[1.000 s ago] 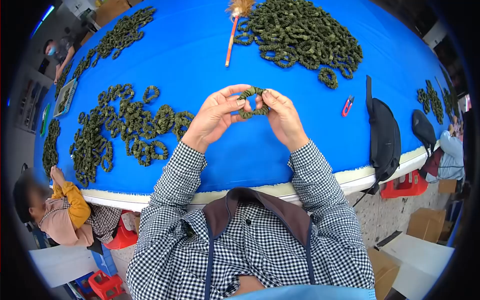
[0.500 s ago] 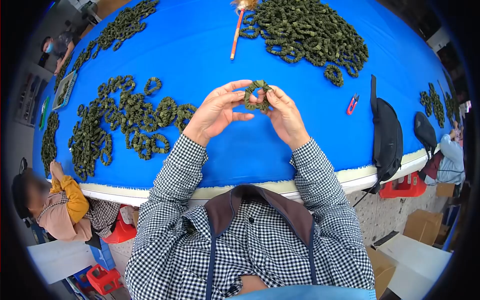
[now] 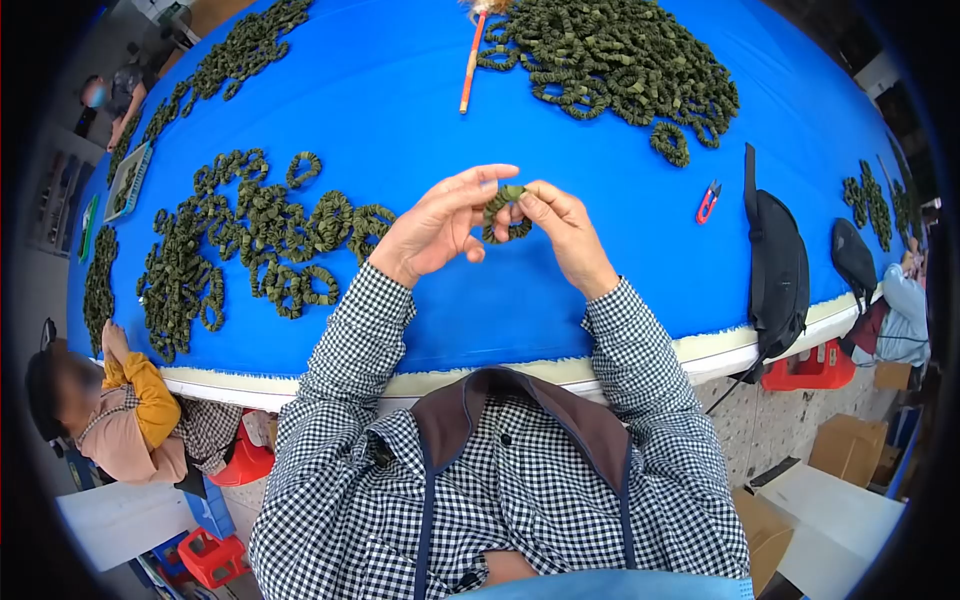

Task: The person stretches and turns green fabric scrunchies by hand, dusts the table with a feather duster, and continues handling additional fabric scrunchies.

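Observation:
My right hand (image 3: 565,232) pinches a dark green gathered fabric ring (image 3: 518,229) between thumb and fingers, above the blue tablecloth (image 3: 480,320). On the ring's other side is my left hand (image 3: 437,228), its fingers spread and partly curved beside it; whether a fingertip touches the ring is hard to tell. Loose green rings (image 3: 265,225) lie spread to the left of my left hand. A larger heap of them (image 3: 630,65) lies beyond my hands at the upper right.
A stick with a fluffy end (image 3: 470,65), red snips (image 3: 708,203) and a black bag (image 3: 777,265) lie on the table. A green-edged tray (image 3: 128,185) sits at the left. Co-workers sit at the lower left (image 3: 130,410), upper left and far right. Red stools (image 3: 810,368) stand below the table edge.
The ring has turned and moved slightly down in my right hand. My left fingers have opened away from it. The view has shifted a little.

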